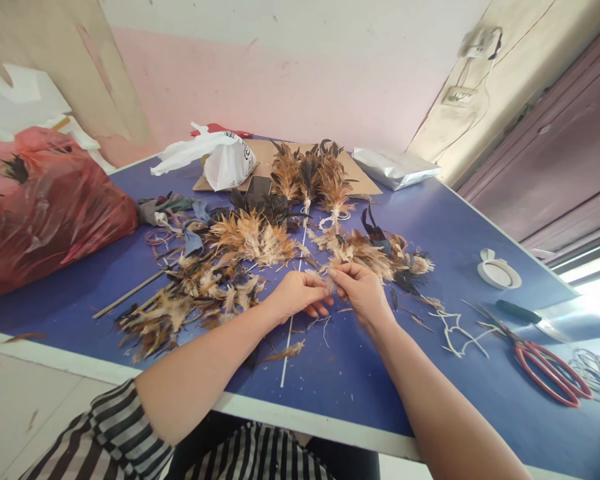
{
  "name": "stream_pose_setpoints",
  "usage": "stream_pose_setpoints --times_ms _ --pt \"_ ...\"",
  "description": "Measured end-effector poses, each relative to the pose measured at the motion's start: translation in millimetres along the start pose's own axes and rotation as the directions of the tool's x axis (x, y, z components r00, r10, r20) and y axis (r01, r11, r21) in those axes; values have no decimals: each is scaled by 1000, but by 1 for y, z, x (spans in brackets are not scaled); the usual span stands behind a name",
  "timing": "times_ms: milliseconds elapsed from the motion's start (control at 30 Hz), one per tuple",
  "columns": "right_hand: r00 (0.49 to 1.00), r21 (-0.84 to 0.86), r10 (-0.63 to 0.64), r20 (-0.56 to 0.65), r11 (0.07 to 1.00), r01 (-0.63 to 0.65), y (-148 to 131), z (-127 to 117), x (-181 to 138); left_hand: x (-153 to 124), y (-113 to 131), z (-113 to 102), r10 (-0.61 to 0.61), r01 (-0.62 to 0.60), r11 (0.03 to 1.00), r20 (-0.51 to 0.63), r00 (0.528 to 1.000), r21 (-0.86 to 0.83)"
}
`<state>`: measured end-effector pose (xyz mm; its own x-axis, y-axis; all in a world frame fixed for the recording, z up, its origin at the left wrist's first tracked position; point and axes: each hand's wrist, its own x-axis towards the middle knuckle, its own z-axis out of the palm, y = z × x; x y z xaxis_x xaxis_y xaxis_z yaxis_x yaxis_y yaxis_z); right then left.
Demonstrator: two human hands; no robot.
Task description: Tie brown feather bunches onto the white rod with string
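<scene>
My left hand (300, 293) and my right hand (361, 292) meet over the middle of the blue table (350, 387). Thumb and finger of each are pinched on a small pale feather (329, 283), mostly hidden by the fingertips. Just beyond my hands lie a heap of tan feathers (253, 240) and another brown pile (363, 252). Mottled loose feathers (165, 320) spread to the left of my left forearm. Thin white string (325, 327) lies below my fingers.
Tied feather bunches (307, 173) rest on cardboard (367, 183) at the back. Red-handled scissors (545, 367), a green-handled knife (520, 311), a tape roll (500, 273) and wire (595, 373) lie right. A red plastic bag (55, 207) bulges left; a white bag (227, 163) sits behind.
</scene>
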<state>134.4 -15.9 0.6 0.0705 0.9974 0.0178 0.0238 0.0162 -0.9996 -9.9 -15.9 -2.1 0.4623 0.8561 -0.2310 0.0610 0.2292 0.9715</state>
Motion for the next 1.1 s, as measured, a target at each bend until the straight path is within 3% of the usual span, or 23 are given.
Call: stream_pose_setpoints --times_ms 233,500,633,767,900,1000,1100 --pt "1000 -42 -18 -21 999 17 -1 2 -2 1 -3 2 35 -33 997 -28 999 67" --pt "999 109 53 -4 993 -52 -8 -6 1 2 -1 -7 10 -12 998 -30 1000 -67" --pt "980 51 146 134 987 -154 -9 -13 2 2 -1 -10 19 -19 991 -4 1000 -130" --pt "901 144 231 368 943 -301 -12 -17 -2 1 0 -15 -13 57 974 199 980 -221" --pt "805 206 206 556 905 -373 -15 -18 -7 -4 2 -19 -63 206 946 478 876 -252" --pt "750 226 152 644 899 -376 -13 -17 -10 -8 3 -21 -56 253 930 574 817 -269" --pt "720 230 117 684 902 -366 -10 -16 -11 -11 3 -22 -50 270 925 616 786 -269"
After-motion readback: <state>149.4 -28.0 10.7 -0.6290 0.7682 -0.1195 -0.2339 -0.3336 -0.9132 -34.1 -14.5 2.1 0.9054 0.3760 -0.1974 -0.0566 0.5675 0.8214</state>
